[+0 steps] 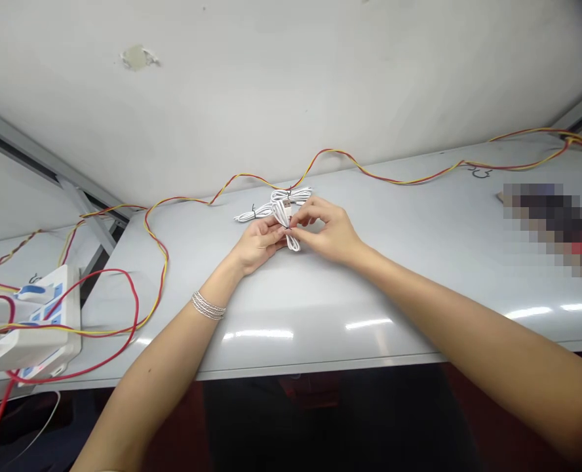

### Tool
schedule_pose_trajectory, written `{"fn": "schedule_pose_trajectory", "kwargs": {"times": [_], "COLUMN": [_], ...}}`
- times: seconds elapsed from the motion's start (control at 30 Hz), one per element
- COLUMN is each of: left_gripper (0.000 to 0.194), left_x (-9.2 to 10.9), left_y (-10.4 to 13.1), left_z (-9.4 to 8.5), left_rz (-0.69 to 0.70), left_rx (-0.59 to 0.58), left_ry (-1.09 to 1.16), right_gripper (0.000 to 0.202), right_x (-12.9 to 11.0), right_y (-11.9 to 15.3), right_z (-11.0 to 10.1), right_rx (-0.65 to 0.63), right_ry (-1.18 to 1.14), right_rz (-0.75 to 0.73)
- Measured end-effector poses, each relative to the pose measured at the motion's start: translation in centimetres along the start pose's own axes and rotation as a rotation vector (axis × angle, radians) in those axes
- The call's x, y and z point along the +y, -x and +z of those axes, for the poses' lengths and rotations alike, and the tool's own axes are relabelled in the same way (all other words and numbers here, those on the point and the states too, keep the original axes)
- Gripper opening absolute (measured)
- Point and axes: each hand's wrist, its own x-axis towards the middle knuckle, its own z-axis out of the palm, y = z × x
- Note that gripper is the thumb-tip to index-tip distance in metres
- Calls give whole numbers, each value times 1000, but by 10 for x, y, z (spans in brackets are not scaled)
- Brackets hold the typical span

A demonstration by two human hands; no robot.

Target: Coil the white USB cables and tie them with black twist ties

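Note:
A coiled white cable (293, 243) with a USB plug (287, 205) is held between my two hands, a thin black tie round its middle. My left hand (260, 245), below a silver bracelet on the wrist, grips the coil from the left with thumb and fingers. From the right, my right hand (328, 229) pinches at the black tie with thumb and forefinger. Just behind the hands, two more bundled white cables lie on the grey table (399, 242): one at the left (255, 213) and one at the back (301, 194), each with a black tie.
Red and yellow twisted wires (242, 175) run along the table's back edge by the wall. A white power strip (72, 314) with plugs and looping red wire stands at the left. A pixelated item (556, 223) lies at the right.

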Motion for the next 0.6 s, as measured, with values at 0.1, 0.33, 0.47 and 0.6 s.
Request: {"fn": "schedule_pose_trajectory", "kwargs": {"times": [0.1,0.33,0.47,0.6], "left_gripper": [33,35,34,33], "left_x": [-1,-1,0,0], "left_y": [0,-1,0,0], "left_z": [1,2,3,4], "left_rz": [5,49,55,68], "left_rx": [2,14,9,17], "left_ry": [12,-1,-12,3], "right_gripper": [8,5,4,3], "right_x": [0,-1,-2,-2], "right_y": [0,1,0,1], "right_z": [0,0,-1,-1], "right_rx": [9,12,10,20], "right_ry": [5,16,14,12], "right_rz": [-20,-35,-25,-25]}}
